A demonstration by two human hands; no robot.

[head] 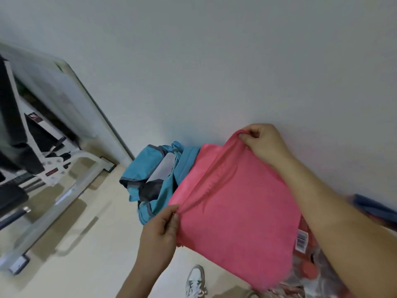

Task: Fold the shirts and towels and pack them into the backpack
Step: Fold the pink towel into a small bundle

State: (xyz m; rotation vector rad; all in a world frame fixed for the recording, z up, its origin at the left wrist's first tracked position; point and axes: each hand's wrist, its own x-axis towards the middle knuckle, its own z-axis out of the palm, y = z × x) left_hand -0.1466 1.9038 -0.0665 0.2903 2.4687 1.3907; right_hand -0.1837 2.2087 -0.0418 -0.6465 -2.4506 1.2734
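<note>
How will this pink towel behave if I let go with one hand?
Probably floppy: the pink towel sags in a fold between the left hand and the right hand, each pinching an edge. Likely light, since fingertip pinches carry it. Released from one grip, it would likely droop.
</note>
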